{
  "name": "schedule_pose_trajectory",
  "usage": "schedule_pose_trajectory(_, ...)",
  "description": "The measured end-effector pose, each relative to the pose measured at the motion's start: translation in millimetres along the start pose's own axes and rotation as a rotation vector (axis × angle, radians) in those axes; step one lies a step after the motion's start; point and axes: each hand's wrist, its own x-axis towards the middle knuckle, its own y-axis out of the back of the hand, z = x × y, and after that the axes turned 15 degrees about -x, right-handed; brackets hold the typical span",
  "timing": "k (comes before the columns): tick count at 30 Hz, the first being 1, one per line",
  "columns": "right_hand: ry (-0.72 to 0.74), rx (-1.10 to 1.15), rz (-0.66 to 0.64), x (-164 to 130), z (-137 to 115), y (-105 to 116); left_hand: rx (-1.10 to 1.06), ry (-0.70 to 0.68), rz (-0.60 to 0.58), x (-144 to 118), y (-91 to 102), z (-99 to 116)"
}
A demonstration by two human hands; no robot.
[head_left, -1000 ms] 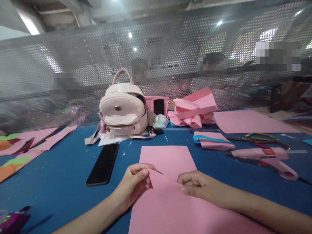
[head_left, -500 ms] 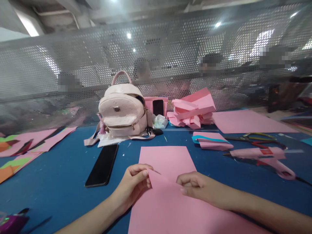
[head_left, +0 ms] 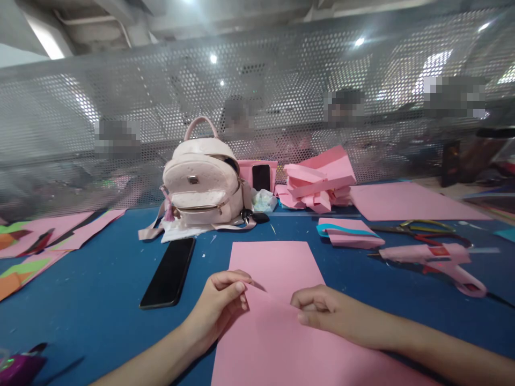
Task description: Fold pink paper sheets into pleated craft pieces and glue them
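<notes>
A large pink paper sheet (head_left: 277, 268) lies on the blue table (head_left: 100, 300) in front of me, its near part lifted and folded toward the far part. My left hand (head_left: 221, 303) pinches the raised edge at its left corner. At the right end of that edge, my right hand (head_left: 322, 311) pinches it between thumb and fingers. The two hands sit close together, about a hand's width apart.
A black phone (head_left: 169, 272) lies left of the sheet. Behind stand a pink backpack (head_left: 203, 185), a pile of pink paper (head_left: 319, 179), a pink glue gun (head_left: 438, 257) and scissors (head_left: 426, 228) at right. Coloured paper scraps (head_left: 36, 252) lie at left. A perforated screen (head_left: 257, 107) backs the table.
The folded edge has sunk slightly lower toward the flat part of the sheet; both hands stay pinched on it in nearly the same places.
</notes>
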Motion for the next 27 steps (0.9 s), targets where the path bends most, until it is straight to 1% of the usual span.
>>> schedule_pose_trajectory(10, 0.016, -0.062, -0.010, -0.2, 0.9, -0.6, 0.030, -0.024, -0.069, -1.3, -0.4, -0.3)
schedule_pose_trajectory(15, 0.046, -0.068, -0.026, 0.0, 5.2, -0.2, 0.053, -0.034, -0.084, 0.0, 0.1, -1.1)
schedule_pose_trajectory(20, 0.052, -0.101, -0.025, 0.8, 7.9, 0.7, 0.089, -0.054, -0.066, 1.7, -1.6, -1.0)
schedule_pose_trajectory(27, 0.059, -0.125, -0.020, 2.0, 4.3, 0.2, 0.182, -0.123, 0.017, -0.6, -3.4, -0.8)
